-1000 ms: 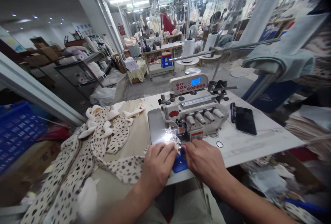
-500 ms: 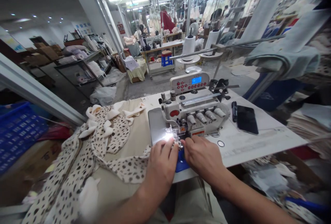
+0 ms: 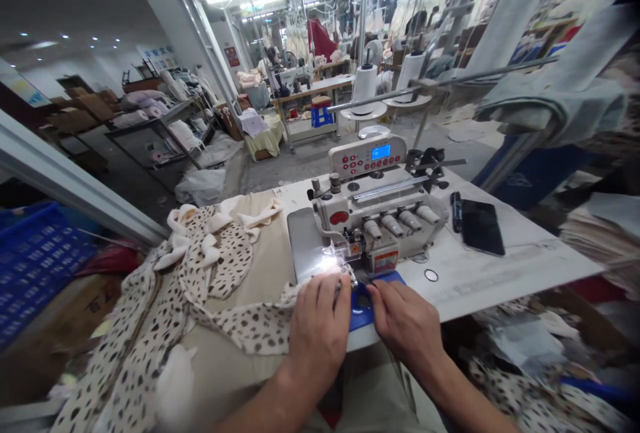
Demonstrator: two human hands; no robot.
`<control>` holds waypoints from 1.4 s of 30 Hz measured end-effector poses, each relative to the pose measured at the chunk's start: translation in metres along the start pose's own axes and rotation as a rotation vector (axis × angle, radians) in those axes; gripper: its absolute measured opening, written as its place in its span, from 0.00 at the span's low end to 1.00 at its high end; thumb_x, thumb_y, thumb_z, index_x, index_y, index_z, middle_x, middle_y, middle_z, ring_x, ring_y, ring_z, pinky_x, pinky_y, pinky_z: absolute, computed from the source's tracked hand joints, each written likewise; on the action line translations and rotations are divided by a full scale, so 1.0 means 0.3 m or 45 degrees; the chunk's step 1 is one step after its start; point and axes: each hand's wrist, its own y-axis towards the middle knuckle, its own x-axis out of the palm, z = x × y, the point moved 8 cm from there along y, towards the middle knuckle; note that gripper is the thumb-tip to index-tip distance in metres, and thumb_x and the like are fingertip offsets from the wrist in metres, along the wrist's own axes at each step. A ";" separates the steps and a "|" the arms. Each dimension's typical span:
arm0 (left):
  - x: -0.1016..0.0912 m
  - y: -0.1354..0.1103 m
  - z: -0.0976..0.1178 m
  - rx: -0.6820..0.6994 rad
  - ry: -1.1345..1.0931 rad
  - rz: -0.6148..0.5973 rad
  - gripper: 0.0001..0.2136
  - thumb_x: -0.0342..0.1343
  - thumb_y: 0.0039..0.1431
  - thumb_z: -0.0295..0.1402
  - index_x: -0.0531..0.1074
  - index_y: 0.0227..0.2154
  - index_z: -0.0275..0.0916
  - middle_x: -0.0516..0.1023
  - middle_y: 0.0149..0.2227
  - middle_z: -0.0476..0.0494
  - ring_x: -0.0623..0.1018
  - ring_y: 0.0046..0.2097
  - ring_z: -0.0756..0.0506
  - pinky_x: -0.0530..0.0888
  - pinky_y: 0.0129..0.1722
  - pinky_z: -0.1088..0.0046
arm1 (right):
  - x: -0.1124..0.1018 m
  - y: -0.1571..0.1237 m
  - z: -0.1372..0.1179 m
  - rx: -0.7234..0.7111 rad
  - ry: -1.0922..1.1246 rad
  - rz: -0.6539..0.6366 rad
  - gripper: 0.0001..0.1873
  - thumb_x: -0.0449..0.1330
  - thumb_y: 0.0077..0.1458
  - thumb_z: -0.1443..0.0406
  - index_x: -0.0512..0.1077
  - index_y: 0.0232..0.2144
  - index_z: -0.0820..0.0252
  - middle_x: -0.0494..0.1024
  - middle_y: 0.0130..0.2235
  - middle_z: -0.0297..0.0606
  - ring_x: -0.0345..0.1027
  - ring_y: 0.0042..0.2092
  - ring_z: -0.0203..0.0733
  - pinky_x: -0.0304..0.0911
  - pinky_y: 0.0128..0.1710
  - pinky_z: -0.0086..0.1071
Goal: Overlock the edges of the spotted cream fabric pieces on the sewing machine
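While a cream fabric printed with dark spots (image 3: 250, 326) sprawls in folds across the left of a white sewing table (image 3: 480, 279), its edge runs right under the person's left hand (image 3: 319, 333). That hand lies flat, fingers together and slightly spread, pressing the cloth just in front of the needle area of a white overlock sewing machine (image 3: 380, 213). The right hand (image 3: 407, 329) sits just beside it, fingers curled inward and narrow, its fingertips at the cloth's end; whether they actually pinch the fabric cannot be told. Beneath and between the hands, a blue plastic piece (image 3: 361, 306) sticks out past the table edge, partly covered by them. A white glare (image 3: 330, 264) washes out the needle and presser foot, so the stitching point is hard to make out. A black smartphone (image 3: 482, 227) lies on the table to the machine's right, well apart from both hands.
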 end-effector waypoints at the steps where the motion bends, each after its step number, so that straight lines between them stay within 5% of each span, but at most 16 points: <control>1: 0.001 -0.004 -0.004 0.015 -0.031 0.009 0.21 0.56 0.63 0.23 0.67 0.59 0.34 0.75 0.53 0.34 0.73 0.54 0.36 0.72 0.55 0.53 | 0.008 -0.019 0.013 0.012 0.083 0.010 0.14 0.53 0.68 0.64 0.78 0.34 0.61 0.76 0.28 0.38 0.69 0.30 0.39 0.56 0.33 0.31; 13: -0.023 0.014 -0.038 0.006 -0.315 0.090 0.09 0.56 0.62 0.25 0.70 0.44 0.36 0.74 0.55 0.35 0.70 0.59 0.37 0.71 0.58 0.53 | 0.097 -0.039 0.107 0.289 0.869 -0.012 0.17 0.51 0.67 0.61 0.80 0.37 0.59 0.80 0.33 0.41 0.75 0.35 0.43 0.67 0.38 0.34; 19: -0.013 0.038 -0.081 0.004 -0.355 -0.007 0.19 0.56 0.61 0.29 0.63 0.55 0.33 0.73 0.55 0.31 0.68 0.61 0.36 0.69 0.60 0.51 | 0.099 -0.046 0.087 0.180 0.880 0.002 0.14 0.53 0.66 0.64 0.79 0.39 0.60 0.80 0.33 0.40 0.74 0.34 0.42 0.67 0.37 0.33; 24: 0.009 0.088 -0.148 -0.072 -0.368 -0.148 0.15 0.58 0.59 0.35 0.63 0.46 0.38 0.72 0.55 0.30 0.67 0.63 0.32 0.61 0.62 0.42 | 0.097 -0.056 0.075 0.055 0.862 0.091 0.11 0.54 0.65 0.66 0.77 0.41 0.60 0.80 0.33 0.39 0.74 0.34 0.40 0.67 0.35 0.31; 31: 0.022 0.108 -0.200 -0.136 -0.326 -0.206 0.06 0.49 0.66 0.31 0.64 0.45 0.39 0.73 0.54 0.32 0.70 0.59 0.36 0.69 0.53 0.51 | 0.119 -0.073 0.081 0.043 0.880 0.084 0.11 0.53 0.66 0.67 0.76 0.42 0.58 0.79 0.34 0.38 0.74 0.35 0.41 0.68 0.36 0.32; 36: -0.007 0.075 -0.207 -0.189 -0.306 -0.186 0.10 0.46 0.66 0.24 0.66 0.47 0.38 0.75 0.46 0.37 0.73 0.50 0.38 0.72 0.47 0.57 | 0.114 -0.074 0.082 0.019 0.913 0.073 0.09 0.55 0.66 0.66 0.75 0.43 0.57 0.79 0.35 0.37 0.74 0.36 0.41 0.68 0.37 0.32; 42: -0.047 0.054 -0.198 -0.247 -0.424 -0.202 0.06 0.47 0.68 0.29 0.69 0.41 0.39 0.76 0.39 0.42 0.73 0.43 0.41 0.71 0.44 0.62 | 0.103 -0.050 0.049 -0.037 1.020 -0.012 0.07 0.58 0.63 0.60 0.68 0.35 0.57 0.70 0.32 0.35 0.66 0.32 0.40 0.63 0.31 0.31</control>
